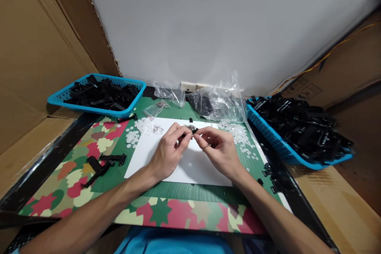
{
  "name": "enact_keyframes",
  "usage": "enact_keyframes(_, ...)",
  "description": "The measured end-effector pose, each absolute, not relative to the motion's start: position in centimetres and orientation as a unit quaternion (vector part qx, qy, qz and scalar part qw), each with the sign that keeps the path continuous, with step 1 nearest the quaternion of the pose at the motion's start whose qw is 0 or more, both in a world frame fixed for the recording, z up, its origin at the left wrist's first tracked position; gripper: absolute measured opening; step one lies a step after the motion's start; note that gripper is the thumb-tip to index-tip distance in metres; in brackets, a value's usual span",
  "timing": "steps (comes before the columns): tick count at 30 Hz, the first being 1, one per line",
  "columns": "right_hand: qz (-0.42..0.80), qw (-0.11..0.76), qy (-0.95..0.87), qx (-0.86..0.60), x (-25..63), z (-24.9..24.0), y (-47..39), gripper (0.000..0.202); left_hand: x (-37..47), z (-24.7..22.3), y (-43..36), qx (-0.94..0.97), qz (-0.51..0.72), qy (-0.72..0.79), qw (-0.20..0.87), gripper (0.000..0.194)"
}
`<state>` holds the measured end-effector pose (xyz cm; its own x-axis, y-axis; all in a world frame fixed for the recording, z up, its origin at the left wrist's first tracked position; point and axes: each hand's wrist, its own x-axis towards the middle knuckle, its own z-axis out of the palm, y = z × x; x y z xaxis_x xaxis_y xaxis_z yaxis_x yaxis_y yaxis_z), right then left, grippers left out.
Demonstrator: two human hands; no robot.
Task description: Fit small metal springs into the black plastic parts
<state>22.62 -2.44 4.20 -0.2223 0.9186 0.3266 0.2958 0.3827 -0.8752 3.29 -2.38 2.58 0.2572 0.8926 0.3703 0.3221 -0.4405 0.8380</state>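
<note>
My left hand (170, 149) and my right hand (219, 149) meet above a white sheet (145, 158). Both have fingers pinched together, the fingertips almost touching. A small black piece (195, 130) shows between them, mostly hidden by the fingers; which hand grips it is unclear. Just behind the fingertips lies a pile of small metal parts (189, 126). Another scatter of thin metal parts (157, 129) is on the sheet to the left. White round discs lie in a left group (133, 137) and a right group (238, 135).
A blue basket (119, 112) of black parts stands at the back left, another blue basket (274, 141) at the right. Clear plastic bags (226, 103) lie along the wall. Loose black parts (99, 166) are on the patterned cloth at left, with more (269, 176) at right.
</note>
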Motion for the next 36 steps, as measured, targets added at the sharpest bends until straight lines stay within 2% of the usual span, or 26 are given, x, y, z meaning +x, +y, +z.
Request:
enact_keyframes(7,0.345,0.436,-0.702,-0.445,24.1,4.7,-1.2,0.022,3.1,2.4,-2.6,0.744,0.410,0.427,0.310,0.030)
enact_keyframes(13,0.321,0.312,-0.751,-0.486,27.6,4.2,1.2,0.020,3.1,1.6,-2.4,0.771,0.352,0.431,0.310,0.028)
enact_keyframes(17,0.340,0.273,-0.763,-0.477,27.9,3.5,1.3,0.021,3.1,1.0,-2.3,0.766,0.333,0.445,0.324,0.028)
enact_keyframes(24,0.336,0.253,-0.769,-0.482,27.3,2.4,1.4,0.025,3.0,1.1,-2.2,0.778,0.333,0.431,0.314,0.028)
enact_keyframes(36,0.225,0.211,-0.817,-0.488,26.5,2.4,0.7,0.027,3.0,1.6,-2.3,0.769,0.329,0.435,0.334,0.023)
